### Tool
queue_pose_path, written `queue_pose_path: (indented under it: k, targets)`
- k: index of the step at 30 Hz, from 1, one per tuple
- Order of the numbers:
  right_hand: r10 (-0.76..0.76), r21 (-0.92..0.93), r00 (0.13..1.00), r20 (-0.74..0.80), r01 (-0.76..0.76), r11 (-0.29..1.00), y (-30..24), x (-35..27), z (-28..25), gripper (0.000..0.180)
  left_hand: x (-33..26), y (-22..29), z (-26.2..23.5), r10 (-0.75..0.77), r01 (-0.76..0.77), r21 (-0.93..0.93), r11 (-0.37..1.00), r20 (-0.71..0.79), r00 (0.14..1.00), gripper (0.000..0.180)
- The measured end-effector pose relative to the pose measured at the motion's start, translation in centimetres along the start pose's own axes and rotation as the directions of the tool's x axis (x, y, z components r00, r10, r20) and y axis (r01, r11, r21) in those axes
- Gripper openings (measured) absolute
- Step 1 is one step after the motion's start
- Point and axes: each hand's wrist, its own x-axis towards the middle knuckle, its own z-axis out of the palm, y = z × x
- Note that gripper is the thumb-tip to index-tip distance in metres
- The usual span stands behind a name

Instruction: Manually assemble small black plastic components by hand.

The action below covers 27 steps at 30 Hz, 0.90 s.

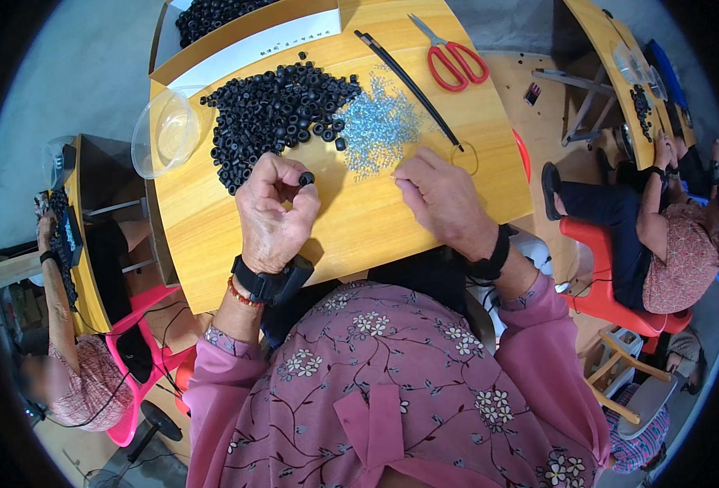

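My left hand [274,213] pinches a small black ring-shaped bead [306,177] between thumb and fingertips, just below a heap of the same black beads [276,110]. My right hand [445,199] rests on the wooden table [351,224] with its fingers closed on a thin wire, whose tip points left toward the bead. A pile of small clear bluish beads [377,124] lies just above and between the two hands. Both wrists wear black bands.
A clear plastic bowl [167,130] hangs over the table's left edge. Red-handled scissors [450,58], a black cord [408,83] and an open cardboard box [245,37] of black beads lie at the far side. Other people sit at tables left and right.
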Motion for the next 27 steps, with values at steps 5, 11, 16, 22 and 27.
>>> queue_pose_path:
  k: [5, 11, 16, 22, 27]
  targets:
    - [0.062, 0.099, 0.99, -0.123, -0.05, 0.994, -1.1, -0.2, -1.7, 0.007, -1.4, 0.4, -0.6, -0.086, 0.081, -0.127, 0.989, -0.031, 0.996, 0.019]
    - [0.109, 0.139, 0.971, -0.213, -0.08, 0.987, -0.6, -0.7, -2.7, 0.011, -3.3, -0.4, -0.8, -0.139, 0.143, -0.099, 0.985, 0.048, 0.989, 0.011]
    - [0.174, 0.134, 0.935, -0.308, -0.139, 0.981, 1.4, -1.5, -3.1, 0.012, -4.1, -2.2, -0.6, -0.121, 0.124, -0.074, 0.989, 0.05, 0.991, 0.011]
    - [0.196, 0.107, 0.929, -0.313, -0.171, 0.98, 2.3, -1.9, -4.0, 0.013, -3.9, -2.6, -0.7, -0.115, 0.118, -0.054, 0.992, 0.059, 0.992, 0.012]
    - [0.089, -0.081, 0.989, -0.122, -0.099, 0.992, 1.4, -1.7, -2.9, 0.015, -3.8, -3.4, -1.3, 0.01, -0.01, -0.005, 1.0, 0.089, 0.996, 0.019]
